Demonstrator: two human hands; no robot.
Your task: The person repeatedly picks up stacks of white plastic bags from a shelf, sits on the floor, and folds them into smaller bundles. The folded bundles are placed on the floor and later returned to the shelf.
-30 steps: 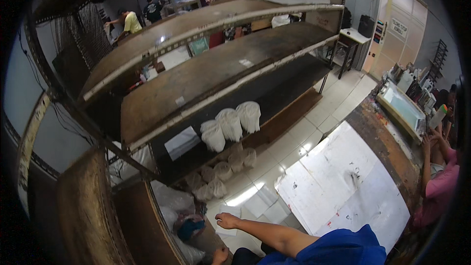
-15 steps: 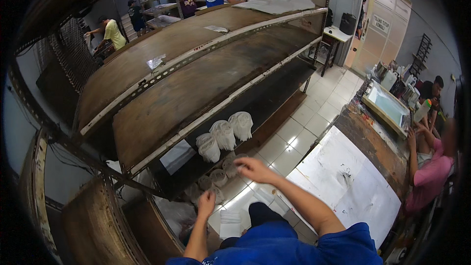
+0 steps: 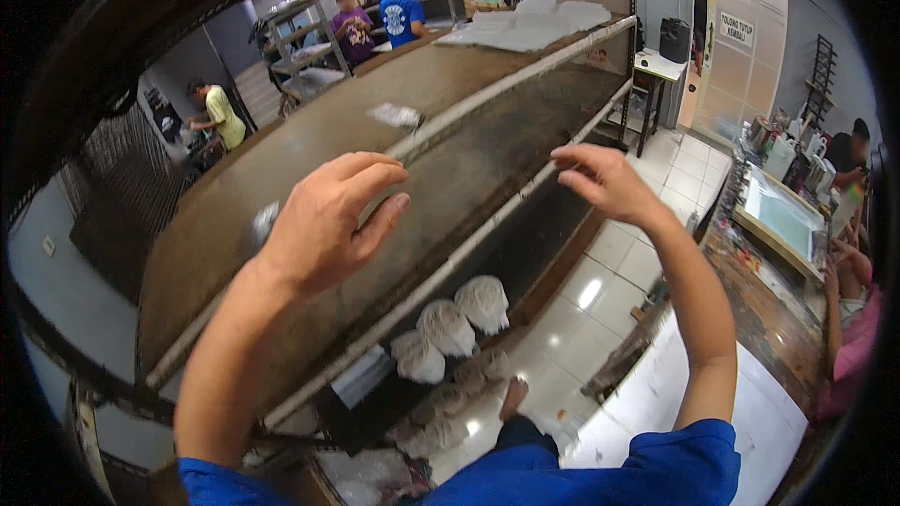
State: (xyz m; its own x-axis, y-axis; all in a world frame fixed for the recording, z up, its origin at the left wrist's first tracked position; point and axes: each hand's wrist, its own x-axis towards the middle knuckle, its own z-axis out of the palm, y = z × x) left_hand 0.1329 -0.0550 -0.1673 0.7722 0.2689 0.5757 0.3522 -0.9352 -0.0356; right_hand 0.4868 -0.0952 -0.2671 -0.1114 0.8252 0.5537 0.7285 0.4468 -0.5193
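Both my hands are raised in front of the long metal-framed shelf, empty, with fingers curved and thumbs apart. My left hand point(image 3: 328, 220) hangs over the brown top board point(image 3: 309, 141), hiding part of its front edge. Near the pale edge of the middle board point(image 3: 450, 164) is my right hand point(image 3: 609, 183); I cannot tell whether it touches that edge. White sheets point(image 3: 530, 23) lie at the far right end of the top board. A small silvery wrapper point(image 3: 395, 115) rests on the board, and a second silvery piece point(image 3: 266, 222) shows beside my left hand.
Several white wrapped bundles point(image 3: 445, 328) sit on the dark lower shelf. To the right stands a work table with a white panel point(image 3: 722, 403) and a framed screen point(image 3: 783, 211). A person in pink point(image 3: 853, 356) is beside it. Other people stand beyond the shelf.
Both my hands have come up from low near the bundles to the height of the shelf boards. The view has shifted, and the bundles now appear lower.
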